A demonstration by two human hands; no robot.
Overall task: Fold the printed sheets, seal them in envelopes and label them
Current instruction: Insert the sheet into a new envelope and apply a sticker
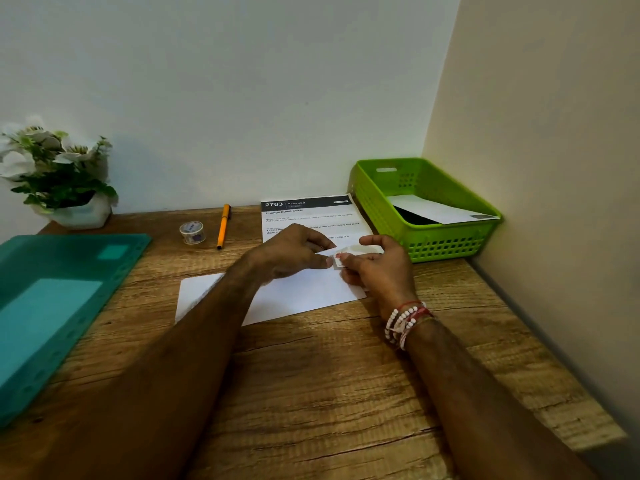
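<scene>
Envelope (304, 294): white, plain, flat on bench (311, 375), long side running across, slightly skewed; left part hidden under a forearm.
Label (337, 261): small white slip, pinched between fingertips of left hand (294, 252) and right hand (379, 268), just above envelope's far right corner.
Printed sheet (308, 216): unfolded, flat just beyond envelope; dark header band reading "2703", black text lines below; near edge covered by hands.
Second envelope (440, 209): white, inside green basket (446, 245), lying tilted, small grey patch at right end.
</scene>
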